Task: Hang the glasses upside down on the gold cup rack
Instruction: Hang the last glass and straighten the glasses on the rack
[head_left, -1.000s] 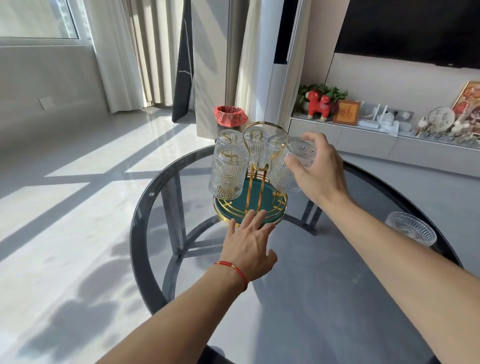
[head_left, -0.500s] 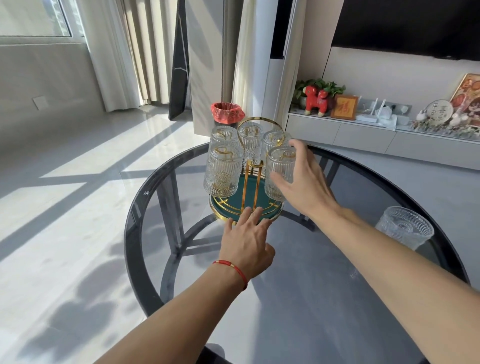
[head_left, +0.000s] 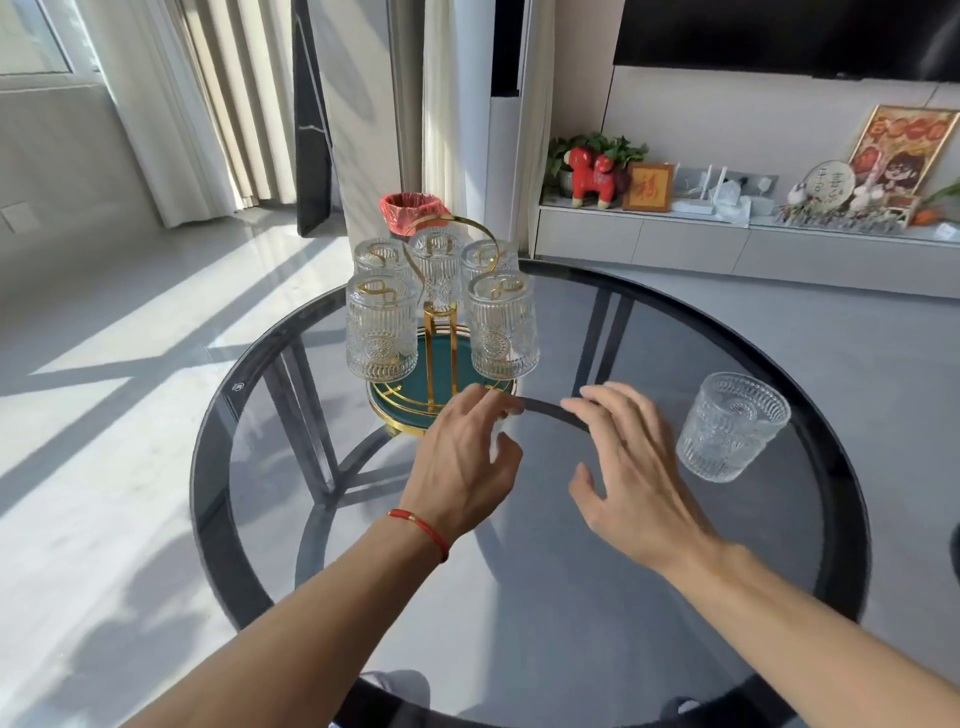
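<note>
Five ribbed glasses (head_left: 382, 332) hang on the gold rack (head_left: 439, 358); left hand (head_left: 462, 462) and right hand (head_left: 631, 467) spread, each grip empty.

Legible markings:
- Small frame (head_left: 648, 187) on the sideboard (head_left: 675, 241), 1 o'clock: one gold character, 福.
- Round plaque (head_left: 827, 183), 2 o'clock: dark characters, unreadable.
- Table (head_left: 270, 499) rim, 9 o'clock: tiny round stamp (head_left: 239, 386), illegible.
</note>
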